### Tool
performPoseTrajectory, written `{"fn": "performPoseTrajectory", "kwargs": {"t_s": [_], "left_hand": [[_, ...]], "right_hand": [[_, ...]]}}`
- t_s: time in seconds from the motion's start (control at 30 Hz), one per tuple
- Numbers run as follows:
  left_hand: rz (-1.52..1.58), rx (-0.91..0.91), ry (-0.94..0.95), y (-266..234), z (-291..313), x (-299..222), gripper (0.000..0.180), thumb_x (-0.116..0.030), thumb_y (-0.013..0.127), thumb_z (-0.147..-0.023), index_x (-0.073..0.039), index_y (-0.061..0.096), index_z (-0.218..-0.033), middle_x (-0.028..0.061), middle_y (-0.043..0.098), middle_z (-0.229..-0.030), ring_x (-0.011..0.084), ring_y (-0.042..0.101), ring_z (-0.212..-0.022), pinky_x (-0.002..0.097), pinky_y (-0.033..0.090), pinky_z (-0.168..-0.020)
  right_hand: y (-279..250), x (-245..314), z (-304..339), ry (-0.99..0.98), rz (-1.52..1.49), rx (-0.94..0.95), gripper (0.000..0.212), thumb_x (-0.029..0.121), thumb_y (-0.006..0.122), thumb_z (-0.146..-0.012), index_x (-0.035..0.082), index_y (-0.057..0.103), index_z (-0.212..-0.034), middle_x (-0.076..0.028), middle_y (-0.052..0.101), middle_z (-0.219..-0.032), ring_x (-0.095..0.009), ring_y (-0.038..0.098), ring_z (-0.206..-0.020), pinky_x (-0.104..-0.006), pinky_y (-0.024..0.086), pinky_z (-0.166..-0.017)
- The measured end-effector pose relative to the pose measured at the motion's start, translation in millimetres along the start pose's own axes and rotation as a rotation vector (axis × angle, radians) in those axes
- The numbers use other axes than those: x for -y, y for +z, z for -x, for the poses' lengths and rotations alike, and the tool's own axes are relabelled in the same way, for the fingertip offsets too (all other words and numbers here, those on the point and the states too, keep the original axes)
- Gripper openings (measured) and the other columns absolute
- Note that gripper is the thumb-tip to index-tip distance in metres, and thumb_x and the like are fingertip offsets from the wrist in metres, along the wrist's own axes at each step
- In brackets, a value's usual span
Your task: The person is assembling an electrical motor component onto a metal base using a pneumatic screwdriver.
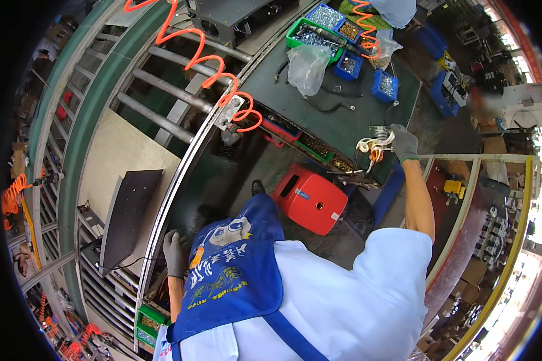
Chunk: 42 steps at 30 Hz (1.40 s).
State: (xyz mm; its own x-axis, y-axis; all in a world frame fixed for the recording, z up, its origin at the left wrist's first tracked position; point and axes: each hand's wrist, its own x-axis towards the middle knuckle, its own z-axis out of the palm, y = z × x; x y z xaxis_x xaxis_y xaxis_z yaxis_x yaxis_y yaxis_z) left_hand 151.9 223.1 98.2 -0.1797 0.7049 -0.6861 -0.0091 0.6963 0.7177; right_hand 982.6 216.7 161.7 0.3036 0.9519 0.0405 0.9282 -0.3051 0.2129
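My right hand (405, 143), in a grey glove, reaches to the near right corner of the green-topped workbench (271, 90). Its fingers close on the edge of a bundle of white wires (370, 144), which has an orange copper-coloured part (376, 155) and a metal coil in it. The far side of the grip is hidden. Low on the left, my gloved left hand (174, 254) is beside the conveyor's metal rail (162, 210), fingers apart, with nothing seen in it. A dark panel (129, 219) with a black cable stands on the conveyor close by.
Blue and green bins of screws (384, 85) and a clear plastic bag (309, 69) sit on the bench. A red plastic stool (310, 200) stands below its near edge. An orange coiled air hose (208, 72) hangs over the conveyor rollers. Shelving (464, 222) runs along the right.
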Motion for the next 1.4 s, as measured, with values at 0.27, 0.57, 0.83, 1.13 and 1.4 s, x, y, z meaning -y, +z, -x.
{"fn": "performPoseTrajectory", "kwargs": {"t_s": [0.27, 0.57, 0.83, 1.13, 1.4], "left_hand": [[-0.421, 0.316, 0.451, 59, -37, -34, 0.030, -0.023, 0.059, -0.097, 0.001, 0.066, -0.113, 0.0112, 0.070, -0.096, 0.0183, 0.066, -0.087, 0.0325, 0.053, -0.079], [-0.523, 0.305, 1.309, 93, 47, -209, 0.079, -0.031, 0.081, -0.076, 0.004, 0.044, -0.136, 0.0262, 0.052, -0.125, 0.0465, 0.050, -0.121, 0.0508, 0.042, -0.104], [0.017, -0.245, 1.336, -36, -9, -319, 0.062, -0.017, 0.081, -0.082, -0.001, 0.039, -0.125, 0.0190, 0.061, -0.104, 0.0282, 0.066, -0.093, 0.0432, 0.055, -0.079], [-0.174, -0.801, 1.442, -240, -59, -429, 0.051, -0.019, 0.081, -0.078, -0.002, 0.051, -0.116, 0.0195, 0.068, -0.099, 0.0329, 0.071, -0.091, 0.0422, 0.056, -0.079], [-1.075, -0.961, 1.237, -358, -9, -457, 0.056, -0.025, 0.075, -0.083, -0.019, 0.055, -0.134, 0.0190, 0.065, -0.119, 0.0406, 0.068, -0.095, 0.0456, 0.057, -0.078]], "right_hand": [[-197, 170, 17, -0.397, -0.055, -0.422, 0.018, 0.013, 0.068, -0.072, 0.012, 0.066, -0.090, -0.006, 0.064, -0.081, -0.026, 0.066, -0.072, -0.0409, 0.053, -0.062], [-412, 396, 19, -0.621, -0.124, -0.686, 0.012, 0.013, 0.070, -0.073, 0.010, 0.065, -0.083, -0.008, 0.060, -0.073, -0.029, 0.062, -0.064, -0.0415, 0.048, -0.058], [-531, 580, -30, -0.721, -0.560, -0.767, 0.011, 0.014, 0.069, -0.092, 0.003, 0.068, -0.093, -0.012, 0.062, -0.075, -0.025, 0.061, -0.062, -0.0346, 0.047, -0.059], [-514, 771, -159, -0.998, -1.331, -0.376, 0.024, 0.027, 0.067, -0.099, 0.004, 0.070, -0.104, -0.005, 0.063, -0.071, -0.005, 0.055, -0.063, -0.0276, 0.046, -0.058], [-443, 925, -194, -1.199, -1.123, -0.284, 0.021, 0.026, 0.067, -0.095, 0.009, 0.066, -0.107, -0.018, 0.064, -0.076, -0.033, 0.061, -0.065, -0.0393, 0.049, -0.061]]}}
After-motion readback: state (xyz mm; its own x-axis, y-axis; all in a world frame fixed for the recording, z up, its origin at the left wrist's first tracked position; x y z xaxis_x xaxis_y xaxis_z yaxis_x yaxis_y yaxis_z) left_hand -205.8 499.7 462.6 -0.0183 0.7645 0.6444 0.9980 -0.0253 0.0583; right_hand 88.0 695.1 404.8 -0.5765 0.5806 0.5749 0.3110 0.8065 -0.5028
